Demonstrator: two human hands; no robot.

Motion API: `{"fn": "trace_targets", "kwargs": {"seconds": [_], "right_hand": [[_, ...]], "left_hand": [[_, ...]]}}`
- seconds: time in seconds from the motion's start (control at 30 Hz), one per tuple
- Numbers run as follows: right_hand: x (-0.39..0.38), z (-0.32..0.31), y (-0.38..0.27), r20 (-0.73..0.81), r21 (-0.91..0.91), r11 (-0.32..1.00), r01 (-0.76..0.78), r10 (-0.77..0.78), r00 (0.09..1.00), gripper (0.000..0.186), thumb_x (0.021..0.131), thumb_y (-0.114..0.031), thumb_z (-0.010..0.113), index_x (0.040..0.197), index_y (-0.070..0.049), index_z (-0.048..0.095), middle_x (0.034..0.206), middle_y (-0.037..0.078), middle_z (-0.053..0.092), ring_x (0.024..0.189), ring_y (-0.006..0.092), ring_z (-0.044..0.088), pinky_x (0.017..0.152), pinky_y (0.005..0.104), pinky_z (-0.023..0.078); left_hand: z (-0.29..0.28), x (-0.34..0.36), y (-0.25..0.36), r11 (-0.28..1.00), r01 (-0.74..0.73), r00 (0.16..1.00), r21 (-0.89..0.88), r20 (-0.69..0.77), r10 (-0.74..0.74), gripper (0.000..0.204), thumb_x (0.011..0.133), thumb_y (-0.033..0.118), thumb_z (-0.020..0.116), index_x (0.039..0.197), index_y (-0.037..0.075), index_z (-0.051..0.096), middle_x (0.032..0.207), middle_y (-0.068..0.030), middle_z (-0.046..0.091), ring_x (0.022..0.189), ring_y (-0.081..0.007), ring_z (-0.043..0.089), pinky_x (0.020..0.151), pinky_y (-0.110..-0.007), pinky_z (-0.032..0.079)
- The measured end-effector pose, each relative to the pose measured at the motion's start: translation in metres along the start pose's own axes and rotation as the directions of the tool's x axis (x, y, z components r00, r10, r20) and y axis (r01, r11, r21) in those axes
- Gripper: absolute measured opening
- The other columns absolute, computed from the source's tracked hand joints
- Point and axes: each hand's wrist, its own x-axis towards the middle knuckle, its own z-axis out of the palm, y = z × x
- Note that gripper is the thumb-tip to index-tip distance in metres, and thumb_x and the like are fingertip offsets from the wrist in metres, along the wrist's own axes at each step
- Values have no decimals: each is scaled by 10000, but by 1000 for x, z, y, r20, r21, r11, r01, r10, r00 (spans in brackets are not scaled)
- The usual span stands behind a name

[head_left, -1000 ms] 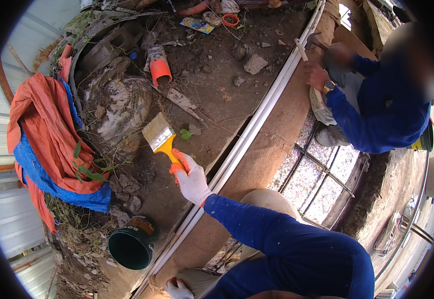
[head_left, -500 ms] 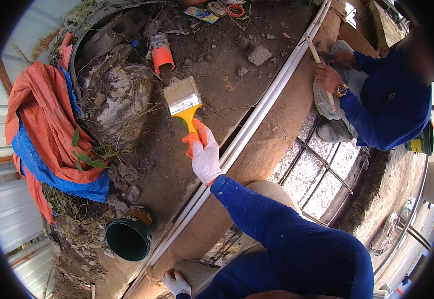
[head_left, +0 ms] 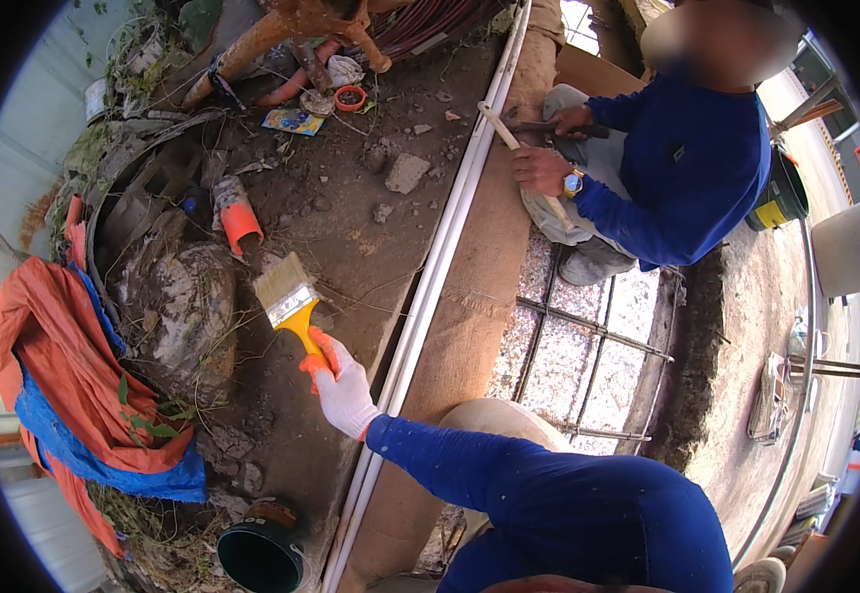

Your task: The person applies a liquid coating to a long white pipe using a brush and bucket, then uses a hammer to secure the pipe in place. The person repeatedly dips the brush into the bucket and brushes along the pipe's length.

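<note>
My right hand (head_left: 343,385), in a white work glove with orange fingertips, grips a wide flat paintbrush (head_left: 295,302) by its yellow handle. Pale bristles and a metal band point up and away from me, above bare soil. Just beyond the bristles lies an orange pipe end (head_left: 241,225) caked with dirt. Two white pipes (head_left: 437,260) run beneath my wrist area, along the edge of the brown ledge. No part of my left hand shows.
A co-worker (head_left: 667,168) sits at the right, holding a wooden handle (head_left: 499,128). Steel bars (head_left: 593,329) cross a pit of bright rubble. An orange and blue tarpaulin (head_left: 74,366) heaps at left; a dark green bucket (head_left: 262,549) lies nearer. Beyond are stones (head_left: 408,173) and a rusty frame (head_left: 282,40).
The view has shifted, bringing more of the far ground and the co-worker into sight. My right hand keeps its grip on the paintbrush. My left hand has left the view.
</note>
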Motion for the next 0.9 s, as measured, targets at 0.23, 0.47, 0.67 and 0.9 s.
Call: {"fn": "trace_targets", "kwargs": {"seconds": [0.23,0.47,0.67,0.9], "right_hand": [[-4,2,1,30,-8,999,-37,37,999,554,1102,-85,563,1647,-101,467,1116,24,711,816,58,557,730,227,506],[-8,5,-4,53,-16,999,-52,53,997,576,1083,-42,553,1648,-112,470,1120,18,709,842,52,566,754,225,514],[-8,4,-1,56,-34,999,-41,43,998,584,1074,-23,548,1646,-112,474,1115,16,710,847,55,573,755,224,516],[-11,5,-7,57,-85,995,-52,57,997,575,1067,-22,553,1634,-100,488,1095,27,722,837,60,586,748,232,530]], "left_hand": [[-13,4,23,998,70,998,5,-7,-70,570,1078,496,508,1435,81,666,1365,-233,709,1293,-436,641,1094,-527,502],[-27,7,40,994,106,994,17,11,-106,571,1078,498,507,1442,87,662,1371,-234,706,1295,-436,639,1099,-531,497],[-31,5,46,992,121,992,21,28,-121,572,1078,499,506,1449,92,659,1377,-234,703,1296,-437,638,1104,-534,493],[-35,3,51,990,140,989,23,37,-141,573,1078,500,505,1456,97,655,1383,-235,699,1298,-437,636,1109,-538,488]]}}
